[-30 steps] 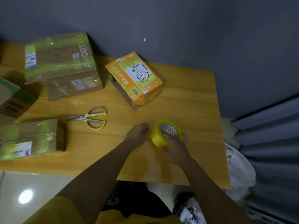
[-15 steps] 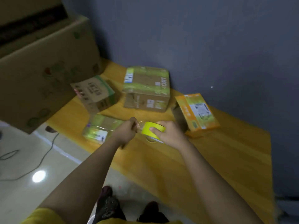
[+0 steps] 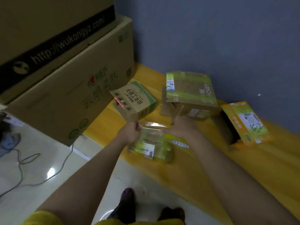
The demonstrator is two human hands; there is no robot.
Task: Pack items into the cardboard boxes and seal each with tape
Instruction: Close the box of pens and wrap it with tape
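Your left hand (image 3: 131, 132) is clenched with its fingers pinching what looks like the free end of a clear strip of tape (image 3: 153, 125), and your right hand (image 3: 182, 127) is curled over the yellow tape roll (image 3: 176, 140), of which only the rim and patterned core peek out below your wrist. The two hands are held apart, most likely so the strip stays taut and level above the small box (image 3: 151, 144) before you lay it down; the blur makes it impossible to tell whether the strip already touches the lid. That box sits on the yellow wooden surface (image 3: 243, 168) near its front-left edge, directly under your hands. It lies flat with its barcode label facing up, and its long axis runs roughly left to right across your view, tilted a little down toward the right, so the strip is lined up along its length rather than across it. The other boxes lie behind it and well apart: a green-edged carton (image 3: 134, 101) tipped against the big cartons on the floor, a wide taped box (image 3: 190, 91) by the wall, and an orange box (image 3: 245, 122) lying with its open end toward you. Pressing the strip down along the seam looks like the next step.
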